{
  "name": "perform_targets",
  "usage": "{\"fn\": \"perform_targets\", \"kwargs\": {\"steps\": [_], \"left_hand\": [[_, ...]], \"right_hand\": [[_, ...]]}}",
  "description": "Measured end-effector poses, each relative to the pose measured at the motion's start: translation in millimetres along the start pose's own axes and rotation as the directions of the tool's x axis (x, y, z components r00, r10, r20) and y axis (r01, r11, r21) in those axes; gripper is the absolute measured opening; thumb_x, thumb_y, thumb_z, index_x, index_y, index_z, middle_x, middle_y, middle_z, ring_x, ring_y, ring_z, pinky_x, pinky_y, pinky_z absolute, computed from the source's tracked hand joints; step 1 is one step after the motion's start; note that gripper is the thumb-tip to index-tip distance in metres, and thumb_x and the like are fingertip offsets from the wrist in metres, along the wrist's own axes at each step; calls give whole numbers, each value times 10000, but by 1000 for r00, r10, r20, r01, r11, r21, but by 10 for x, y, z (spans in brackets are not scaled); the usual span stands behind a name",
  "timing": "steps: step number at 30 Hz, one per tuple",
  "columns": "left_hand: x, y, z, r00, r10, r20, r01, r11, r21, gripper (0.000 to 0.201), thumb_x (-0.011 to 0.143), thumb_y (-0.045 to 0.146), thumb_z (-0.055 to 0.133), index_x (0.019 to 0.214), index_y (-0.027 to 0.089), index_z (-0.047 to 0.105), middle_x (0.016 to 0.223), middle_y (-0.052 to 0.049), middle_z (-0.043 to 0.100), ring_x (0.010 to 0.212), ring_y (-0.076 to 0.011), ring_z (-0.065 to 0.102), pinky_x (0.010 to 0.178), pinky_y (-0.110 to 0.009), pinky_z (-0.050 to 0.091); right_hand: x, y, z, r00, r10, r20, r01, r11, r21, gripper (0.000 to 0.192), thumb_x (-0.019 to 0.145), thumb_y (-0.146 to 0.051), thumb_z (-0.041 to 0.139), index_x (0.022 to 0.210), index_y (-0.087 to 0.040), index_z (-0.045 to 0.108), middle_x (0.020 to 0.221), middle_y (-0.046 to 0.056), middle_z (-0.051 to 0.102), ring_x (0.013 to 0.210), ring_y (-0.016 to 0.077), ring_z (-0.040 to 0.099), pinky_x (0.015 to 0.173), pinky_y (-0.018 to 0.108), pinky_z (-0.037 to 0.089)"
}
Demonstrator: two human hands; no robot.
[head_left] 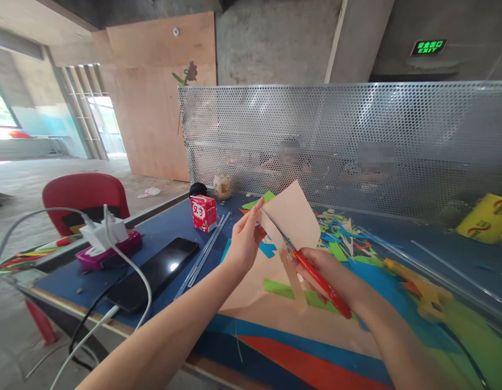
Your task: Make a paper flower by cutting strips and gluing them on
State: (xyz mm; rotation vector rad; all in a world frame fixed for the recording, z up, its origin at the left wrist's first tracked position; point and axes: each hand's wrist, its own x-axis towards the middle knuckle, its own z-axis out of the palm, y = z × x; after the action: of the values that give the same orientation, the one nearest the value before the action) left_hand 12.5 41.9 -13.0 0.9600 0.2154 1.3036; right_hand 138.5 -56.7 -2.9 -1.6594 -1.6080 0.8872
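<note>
My left hand (245, 238) pinches the left edge of a peach sheet of paper (296, 218), holding it up over the blue table (161, 230). My right hand (322, 268) grips red-handled scissors (316, 273), whose blades run into the sheet from below. A narrow cut strip of peach paper (295, 284) hangs down under the scissors. Beneath both hands lie larger peach, green, blue and red sheets.
Coloured paper scraps (340, 233) litter the table behind the sheet. A red carton (204, 212), a black phone (153, 273), a pink case with a white charger (104, 238), a yellow glue gun (422, 287), clear rods and a perforated metal screen (356, 141) surround the spot.
</note>
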Motion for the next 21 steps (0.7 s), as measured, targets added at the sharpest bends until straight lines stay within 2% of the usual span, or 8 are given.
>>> {"fn": "perform_targets", "kwargs": {"steps": [3, 9, 14, 16, 19, 21], "left_hand": [[3, -5, 0, 1000, 3, 11, -3, 1000, -17, 310, 781, 324, 538, 1060, 208, 608, 999, -35, 659, 836, -123, 616, 734, -222, 476], [-1, 4, 0, 999, 30, 21, -29, 1000, -9, 361, 795, 331, 518, 1149, 268, 539, 885, 4, 672, 703, -85, 610, 638, -186, 469], [-25, -2, 22, 999, -15, -40, 14, 1000, -20, 470, 748, 311, 586, 1202, 301, 469, 956, 5, 657, 832, -133, 621, 739, -262, 485], [-34, -17, 34, 999, -32, -13, 31, 999, -20, 437, 718, 272, 622, 1143, 263, 520, 968, -7, 656, 877, -147, 615, 768, -272, 482], [-38, -40, 44, 997, -47, 58, 46, 999, 19, 254, 730, 304, 605, 952, 180, 614, 875, -34, 672, 839, -159, 623, 754, -269, 485], [-33, -51, 43, 998, -49, 36, 47, 998, 32, 228, 739, 356, 583, 844, 158, 628, 792, -34, 673, 782, -155, 628, 721, -260, 489]], "right_hand": [[10, 30, 9, 999, -32, -16, 31, 999, -23, 359, 776, -546, 423, 633, -220, 470, 386, -46, 368, 365, 112, 347, 413, 240, 301], [-15, -8, 12, 998, -65, -5, 64, 996, -54, 375, 799, -512, 401, 564, -221, 368, 418, -39, 360, 364, 105, 347, 409, 244, 281], [-32, -29, 16, 999, -45, 8, 45, 998, -50, 358, 789, -524, 417, 587, -230, 388, 389, -44, 350, 347, 113, 343, 412, 253, 281], [-24, -12, 25, 999, -44, -1, 44, 997, -68, 362, 790, -532, 410, 598, -225, 408, 403, -41, 372, 358, 113, 360, 417, 250, 286], [-16, 2, 39, 999, -11, -39, 7, 994, -105, 374, 789, -540, 402, 604, -216, 425, 427, -36, 389, 386, 115, 394, 422, 241, 290], [-21, -11, 45, 998, 12, -63, -19, 992, -126, 383, 779, -545, 416, 588, -214, 421, 435, -30, 397, 407, 121, 417, 424, 238, 292]]}}
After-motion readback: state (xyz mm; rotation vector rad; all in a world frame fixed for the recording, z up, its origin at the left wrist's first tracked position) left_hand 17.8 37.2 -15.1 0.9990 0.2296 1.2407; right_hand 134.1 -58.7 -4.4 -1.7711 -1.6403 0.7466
